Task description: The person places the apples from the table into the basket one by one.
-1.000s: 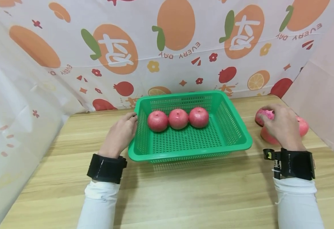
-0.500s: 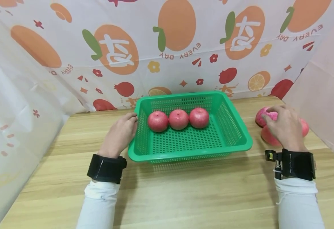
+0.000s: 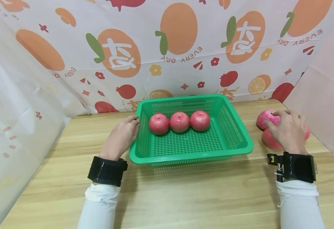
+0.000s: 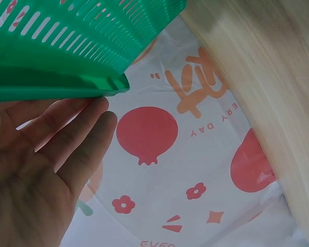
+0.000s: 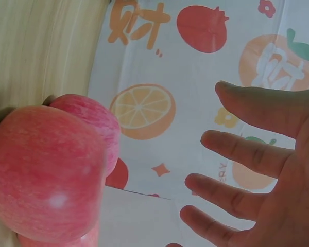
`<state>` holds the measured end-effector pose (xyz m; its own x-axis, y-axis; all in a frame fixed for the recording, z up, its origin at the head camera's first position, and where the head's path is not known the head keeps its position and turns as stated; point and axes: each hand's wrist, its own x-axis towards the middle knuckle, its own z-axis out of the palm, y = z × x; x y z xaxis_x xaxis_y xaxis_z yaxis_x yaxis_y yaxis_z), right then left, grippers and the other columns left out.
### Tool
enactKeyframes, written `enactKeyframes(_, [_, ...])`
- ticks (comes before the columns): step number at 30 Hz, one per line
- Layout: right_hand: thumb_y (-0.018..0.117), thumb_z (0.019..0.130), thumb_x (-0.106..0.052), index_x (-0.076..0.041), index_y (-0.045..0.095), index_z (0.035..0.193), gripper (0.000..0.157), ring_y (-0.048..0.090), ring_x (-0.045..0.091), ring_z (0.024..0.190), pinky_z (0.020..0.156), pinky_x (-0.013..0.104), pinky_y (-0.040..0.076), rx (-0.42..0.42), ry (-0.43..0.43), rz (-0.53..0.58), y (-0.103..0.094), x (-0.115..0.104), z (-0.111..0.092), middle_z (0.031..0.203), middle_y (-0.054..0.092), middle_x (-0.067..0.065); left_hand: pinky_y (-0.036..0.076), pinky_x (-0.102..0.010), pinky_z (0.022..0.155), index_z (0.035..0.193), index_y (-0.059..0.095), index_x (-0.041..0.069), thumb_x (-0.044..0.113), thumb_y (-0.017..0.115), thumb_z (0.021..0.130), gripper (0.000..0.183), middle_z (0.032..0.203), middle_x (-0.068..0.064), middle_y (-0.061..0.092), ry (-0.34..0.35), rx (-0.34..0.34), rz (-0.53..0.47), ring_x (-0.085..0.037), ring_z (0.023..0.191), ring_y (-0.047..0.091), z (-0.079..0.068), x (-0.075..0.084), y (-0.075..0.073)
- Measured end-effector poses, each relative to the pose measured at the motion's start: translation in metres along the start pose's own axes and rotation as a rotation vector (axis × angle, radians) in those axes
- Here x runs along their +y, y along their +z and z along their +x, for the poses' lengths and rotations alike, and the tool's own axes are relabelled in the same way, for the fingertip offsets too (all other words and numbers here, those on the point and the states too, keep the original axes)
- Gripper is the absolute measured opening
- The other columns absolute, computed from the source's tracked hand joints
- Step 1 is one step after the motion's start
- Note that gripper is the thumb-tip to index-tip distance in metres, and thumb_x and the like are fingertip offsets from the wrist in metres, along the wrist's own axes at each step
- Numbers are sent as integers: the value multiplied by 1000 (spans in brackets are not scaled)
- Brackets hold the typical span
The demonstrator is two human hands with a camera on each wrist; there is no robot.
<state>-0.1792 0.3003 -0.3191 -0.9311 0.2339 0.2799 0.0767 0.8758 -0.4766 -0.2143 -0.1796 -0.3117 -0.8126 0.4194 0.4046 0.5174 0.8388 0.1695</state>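
Observation:
A green perforated basket (image 3: 189, 156) stands on the table with three red apples in a row inside: left (image 3: 159, 124), middle (image 3: 179, 122) and right (image 3: 200, 121). My left hand (image 3: 121, 136) is at the basket's left rim. In the left wrist view its fairly straight fingers (image 4: 85, 139) touch the underside of the rim; the thumb is hidden. My right hand (image 3: 288, 132) hovers over more apples right of the basket, fingers spread and holding nothing. Below it are a darker pink apple (image 3: 265, 119), a nearer apple (image 3: 270, 140) and another, partly hidden apple (image 3: 307, 132).
The wooden table (image 3: 201, 197) extends in front of the basket. A fruit-printed cloth (image 3: 144, 57) hangs close behind the basket, with pale sheets at the left (image 3: 26, 111) and right (image 3: 321, 82) sides.
My right hand has shifted slightly right and lifted off the apples, its fingers spreading. The left hand stays at the basket rim. The head view has tilted up a little.

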Motion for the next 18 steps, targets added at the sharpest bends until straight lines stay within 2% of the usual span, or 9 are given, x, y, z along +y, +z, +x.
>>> enactKeyframes(11, [63,98,-17,12,47,137,52,22,64,131,100,82,21,-37,46,-1,1,2,1,143,29,43,50,-57,98,120,63,-20,-4,66,95,29,130,-33,59,-24,-24,-6,-47,119,60,2,0,-1])
enactKeyframes(18, [66,96,-15,14,44,135,54,18,65,134,103,81,21,-53,75,-1,11,11,4,143,24,46,49,-57,99,121,63,-19,-3,65,96,30,131,-33,58,-33,-34,-7,-47,120,59,2,0,0])
